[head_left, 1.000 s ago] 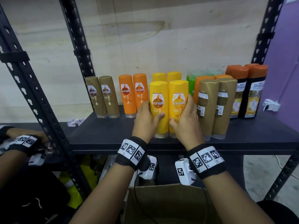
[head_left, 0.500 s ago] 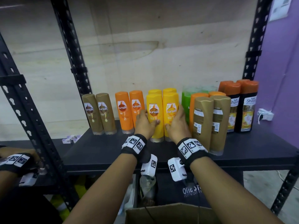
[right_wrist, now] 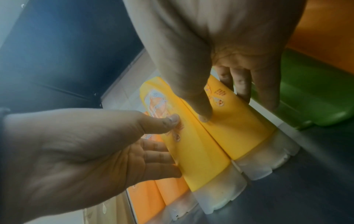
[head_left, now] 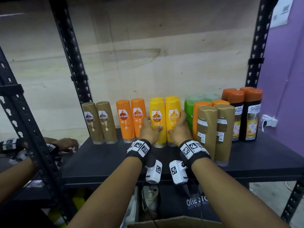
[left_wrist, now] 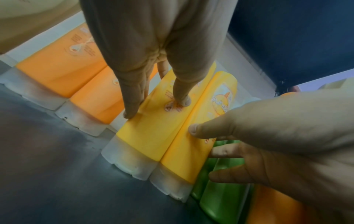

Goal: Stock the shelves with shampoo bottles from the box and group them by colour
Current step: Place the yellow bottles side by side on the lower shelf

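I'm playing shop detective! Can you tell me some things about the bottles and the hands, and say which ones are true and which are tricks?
1. Each hand holds a yellow bottle. True: the left hand grips the left yellow bottle, the right hand grips the right yellow bottle.
2. The yellow bottles are lying flat. False: they stand upright on the shelf, caps down.
3. Two orange bottles stand just left of the yellow ones. True.
4. The green bottles are at the far left. False: two brown bottles stand there; green is right of yellow.
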A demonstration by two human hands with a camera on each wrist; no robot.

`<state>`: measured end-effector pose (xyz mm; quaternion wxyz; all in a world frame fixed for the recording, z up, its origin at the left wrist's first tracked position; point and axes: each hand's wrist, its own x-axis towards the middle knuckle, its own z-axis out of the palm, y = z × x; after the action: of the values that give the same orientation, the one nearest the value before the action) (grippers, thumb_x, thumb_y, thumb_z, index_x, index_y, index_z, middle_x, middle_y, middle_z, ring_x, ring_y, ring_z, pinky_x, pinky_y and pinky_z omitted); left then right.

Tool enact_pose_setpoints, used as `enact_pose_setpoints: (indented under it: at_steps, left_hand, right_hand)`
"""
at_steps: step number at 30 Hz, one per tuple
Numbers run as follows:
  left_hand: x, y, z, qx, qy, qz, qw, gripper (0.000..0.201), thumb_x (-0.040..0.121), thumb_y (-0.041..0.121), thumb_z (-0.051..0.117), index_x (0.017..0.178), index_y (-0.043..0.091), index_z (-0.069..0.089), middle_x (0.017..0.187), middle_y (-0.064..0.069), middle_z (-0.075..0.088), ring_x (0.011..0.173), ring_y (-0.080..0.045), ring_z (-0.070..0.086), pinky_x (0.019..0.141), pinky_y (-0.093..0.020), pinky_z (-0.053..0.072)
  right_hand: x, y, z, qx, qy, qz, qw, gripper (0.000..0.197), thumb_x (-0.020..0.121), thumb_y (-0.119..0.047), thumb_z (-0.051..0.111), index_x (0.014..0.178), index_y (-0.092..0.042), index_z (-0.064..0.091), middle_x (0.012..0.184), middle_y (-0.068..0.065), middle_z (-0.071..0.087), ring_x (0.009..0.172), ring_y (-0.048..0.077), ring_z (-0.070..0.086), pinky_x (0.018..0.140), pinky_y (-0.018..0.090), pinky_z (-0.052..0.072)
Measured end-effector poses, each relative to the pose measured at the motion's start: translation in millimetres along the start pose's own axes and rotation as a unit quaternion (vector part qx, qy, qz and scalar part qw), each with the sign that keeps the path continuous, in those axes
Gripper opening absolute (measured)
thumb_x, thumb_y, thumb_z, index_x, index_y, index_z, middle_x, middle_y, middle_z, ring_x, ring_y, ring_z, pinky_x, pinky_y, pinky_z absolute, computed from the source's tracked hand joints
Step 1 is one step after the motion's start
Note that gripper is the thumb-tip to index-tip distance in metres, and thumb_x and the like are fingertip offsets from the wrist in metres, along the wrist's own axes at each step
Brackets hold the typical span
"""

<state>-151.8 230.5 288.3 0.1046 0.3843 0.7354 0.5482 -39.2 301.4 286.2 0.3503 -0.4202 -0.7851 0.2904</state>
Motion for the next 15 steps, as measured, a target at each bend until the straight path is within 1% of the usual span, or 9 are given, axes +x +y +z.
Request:
enact_pose_setpoints:
  at_steps: [4,8,11,13,15]
  left_hand:
    - [1.8,-1.1,0.1,-0.002,0.002,0.000,1.000,0.062,0.095,0.020,0.072,0.145,0.016,0.036,0.140,-0.008,0.058,0.126,-0.029,0.059,0.103,-0.040,0.047]
    - [1.1,-1.9,0.0,-0.009,0.000,-0.003,1.000,0.062,0.095,0.021,0.072,0.144,0.017,0.036,0.140,-0.007,0.058,0.124,-0.029,0.060,0.104,-0.041,0.049]
    - [-0.5,-1.9,0.2,-0.008,0.005,-0.002,1.000,0.063,0.095,0.023,0.072,0.145,0.018,0.035,0.140,-0.007,0.059,0.123,-0.029,0.061,0.101,-0.039,0.049]
    - [-2.0,-1.7,0.6,0.000,0.001,-0.010,1.000,0.066,0.095,0.026,0.072,0.147,0.019,0.033,0.141,-0.007,0.059,0.124,-0.030,0.060,0.100,-0.039,0.048]
    - [-4.5,-2.5,1.3,0.014,-0.018,-0.020,1.000,0.071,0.095,0.029,0.072,0.151,0.019,0.029,0.145,-0.006,0.056,0.129,-0.030,0.057,0.103,-0.039,0.045]
  right_hand:
    - [2.7,1.6,1.6,0.005,0.006,0.000,1.000,0.095,0.092,-0.016,0.071,0.158,-0.023,0.002,0.150,0.015,0.043,0.127,0.037,0.055,0.104,0.052,0.047]
    - [2.2,3.7,2.4,0.009,0.004,-0.003,1.000,0.097,0.093,-0.016,0.070,0.159,-0.024,-0.001,0.150,0.015,0.042,0.128,0.037,0.055,0.106,0.053,0.047]
    - [-0.2,6.4,3.2,0.015,0.000,-0.007,1.000,0.100,0.093,-0.014,0.068,0.160,-0.025,-0.005,0.154,0.016,0.039,0.131,0.037,0.052,0.109,0.053,0.045]
    - [-2.9,6.6,3.1,0.020,-0.009,-0.004,1.000,0.103,0.094,-0.016,0.068,0.161,-0.026,-0.009,0.158,0.015,0.034,0.134,0.037,0.050,0.110,0.052,0.044]
    - [-7.2,6.2,1.5,0.041,-0.010,-0.004,0.999,0.104,0.094,-0.021,0.069,0.161,-0.028,-0.010,0.159,0.015,0.034,0.134,0.037,0.050,0.110,0.052,0.045]
